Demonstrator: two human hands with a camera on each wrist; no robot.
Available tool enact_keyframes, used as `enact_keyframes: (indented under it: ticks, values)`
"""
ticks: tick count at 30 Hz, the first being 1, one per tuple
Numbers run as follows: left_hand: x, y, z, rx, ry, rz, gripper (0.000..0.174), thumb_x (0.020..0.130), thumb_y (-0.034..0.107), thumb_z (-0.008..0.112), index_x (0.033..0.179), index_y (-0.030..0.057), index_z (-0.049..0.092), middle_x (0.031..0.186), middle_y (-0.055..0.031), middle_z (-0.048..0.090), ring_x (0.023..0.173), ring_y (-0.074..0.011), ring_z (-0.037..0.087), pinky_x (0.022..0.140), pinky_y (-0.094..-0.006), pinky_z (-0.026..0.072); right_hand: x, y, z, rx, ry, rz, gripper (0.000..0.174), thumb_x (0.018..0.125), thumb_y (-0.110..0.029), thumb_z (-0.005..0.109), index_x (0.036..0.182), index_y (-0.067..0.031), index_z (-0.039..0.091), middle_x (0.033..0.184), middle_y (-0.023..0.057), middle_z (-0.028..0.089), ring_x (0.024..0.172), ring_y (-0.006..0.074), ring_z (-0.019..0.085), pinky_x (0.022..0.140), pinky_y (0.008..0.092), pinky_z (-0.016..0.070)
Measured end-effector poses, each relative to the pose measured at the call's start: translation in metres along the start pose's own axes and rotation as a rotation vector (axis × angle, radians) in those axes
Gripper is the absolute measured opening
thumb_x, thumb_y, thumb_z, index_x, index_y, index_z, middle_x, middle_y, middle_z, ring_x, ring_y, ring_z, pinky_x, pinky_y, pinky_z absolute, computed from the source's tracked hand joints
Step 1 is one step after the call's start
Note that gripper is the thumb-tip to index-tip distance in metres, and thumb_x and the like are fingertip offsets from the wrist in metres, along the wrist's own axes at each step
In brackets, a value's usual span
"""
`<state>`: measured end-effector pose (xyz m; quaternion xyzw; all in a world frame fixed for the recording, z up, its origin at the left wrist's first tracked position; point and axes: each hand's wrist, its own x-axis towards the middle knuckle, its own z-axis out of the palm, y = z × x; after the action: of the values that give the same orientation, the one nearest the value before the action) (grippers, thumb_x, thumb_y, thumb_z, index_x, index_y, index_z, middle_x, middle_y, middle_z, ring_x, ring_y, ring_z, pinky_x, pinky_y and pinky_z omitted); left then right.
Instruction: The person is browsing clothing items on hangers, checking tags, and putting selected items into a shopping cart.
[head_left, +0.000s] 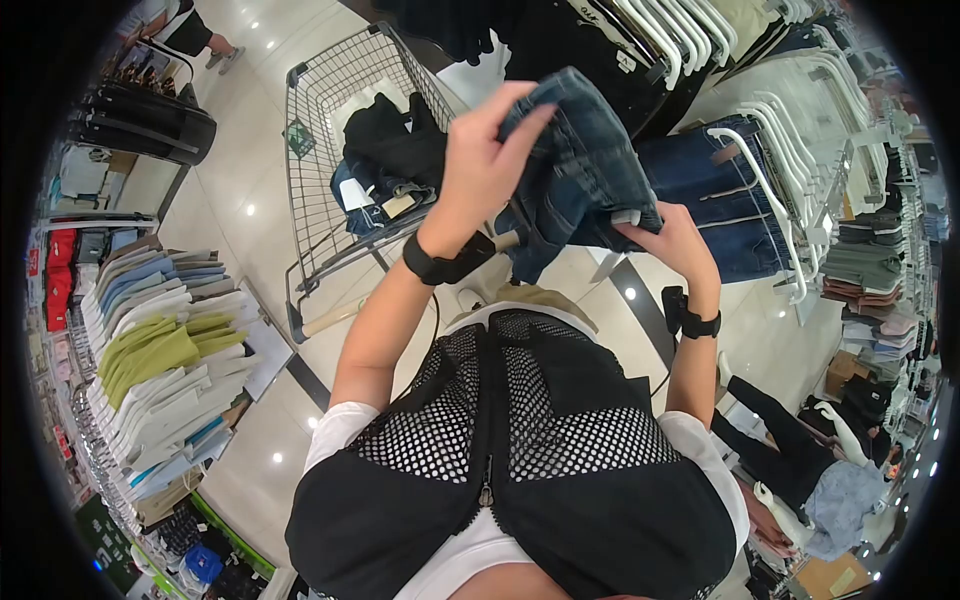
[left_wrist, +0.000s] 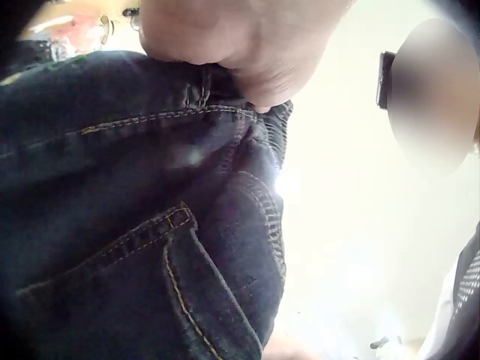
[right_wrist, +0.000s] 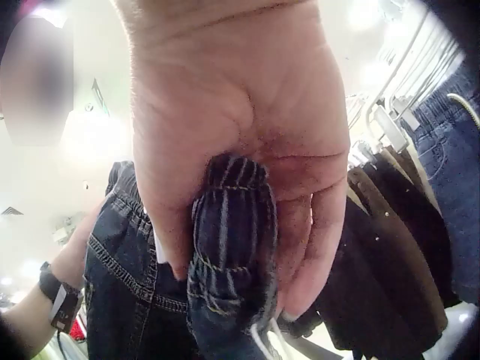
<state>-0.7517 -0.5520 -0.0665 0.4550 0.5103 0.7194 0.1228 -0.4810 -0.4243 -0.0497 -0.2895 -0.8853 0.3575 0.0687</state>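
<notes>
A pair of dark blue denim jeans point(head_left: 585, 165) is held up in front of the chest between both hands. My left hand point(head_left: 485, 150) grips the waistband at its far end, thumb on the near side. In the left wrist view, yellow stitching and a back pocket point(left_wrist: 176, 247) show below that hand. The waistband's other end is in my right hand point(head_left: 678, 243). The right wrist view shows a gathered elastic waistband point(right_wrist: 234, 225) between thumb and fingers, with a white drawstring point(right_wrist: 274, 341) hanging below.
A wire shopping cart point(head_left: 300, 190) with clothes in it stands ahead on the left. Racks of hanging jeans point(head_left: 715, 200) on white hangers point(head_left: 760, 170) are close on the right. A stack of shirts point(head_left: 170, 350) lies at left, and a mannequin point(head_left: 800, 470) is at right.
</notes>
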Motion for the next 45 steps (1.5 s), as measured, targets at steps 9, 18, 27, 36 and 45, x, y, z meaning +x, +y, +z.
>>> enact_keyframes:
  ticks: [9, 18, 27, 36, 45]
  values:
    - [-0.002, 0.021, 0.028, -0.199, 0.01, -0.329, 0.028, 0.109, 0.027, 0.069, 0.108, -0.0011, 0.067, 0.074, -0.0034, 0.065, 0.069, -0.0043, 0.049, 0.061, -0.0269, 0.0448, 0.018, -0.018, -0.016, 0.728, 0.198, 0.227, 0.028, 0.107, -0.022, 0.068, 0.111, 0.0053, 0.074, 0.096, -0.0005, 0.075, 0.087, 0.0076, 0.068, 0.078, 0.0259, 0.0529]
    - [-0.012, 0.0, 0.041, -0.281, 0.047, -0.363, 0.025, 0.113, 0.021, 0.061, 0.125, -0.0005, 0.067, 0.113, -0.0016, 0.075, 0.098, -0.008, 0.066, 0.089, -0.0275, 0.0549, 0.043, -0.018, -0.045, 0.42, 0.143, 0.163, 0.032, 0.101, -0.023, 0.076, 0.118, 0.0034, 0.073, 0.094, 0.0019, 0.075, 0.084, 0.0064, 0.063, 0.078, 0.027, 0.0537]
    - [0.034, -0.037, 0.021, -0.365, 0.1, -0.546, 0.035, 0.112, 0.029, 0.064, 0.128, -0.0014, 0.069, 0.112, -0.002, 0.076, 0.096, -0.0052, 0.067, 0.086, -0.0224, 0.0529, 0.028, 0.026, -0.086, 0.752, -0.175, 0.293, 0.022, 0.096, -0.019, 0.082, 0.102, 0.0021, 0.08, 0.088, -0.0056, 0.073, 0.08, 0.0022, 0.06, 0.075, 0.022, 0.0486]
    - [0.043, -0.063, 0.047, -0.561, -0.077, -0.82, 0.038, 0.111, 0.031, 0.065, 0.136, 0.0021, 0.066, 0.118, -0.0034, 0.077, 0.098, -0.0095, 0.074, 0.087, -0.026, 0.06, 0.025, 0.058, -0.079, 0.688, -0.203, -0.099, 0.026, 0.083, -0.008, 0.089, 0.106, 0.0019, 0.082, 0.127, 0.0156, 0.076, 0.126, 0.026, 0.065, 0.122, 0.0421, 0.0331]
    - [0.018, -0.037, 0.098, -0.432, -0.003, -0.512, 0.02, 0.109, 0.013, 0.068, 0.12, 0.0004, 0.057, 0.109, -0.0034, 0.074, 0.101, -0.0054, 0.068, 0.089, -0.0239, 0.0557, 0.049, 0.044, -0.078, 0.903, -0.022, 0.258, 0.031, 0.102, -0.02, 0.078, 0.122, 0.0033, 0.076, 0.104, -0.0006, 0.077, 0.09, 0.0034, 0.066, 0.081, 0.0216, 0.051]
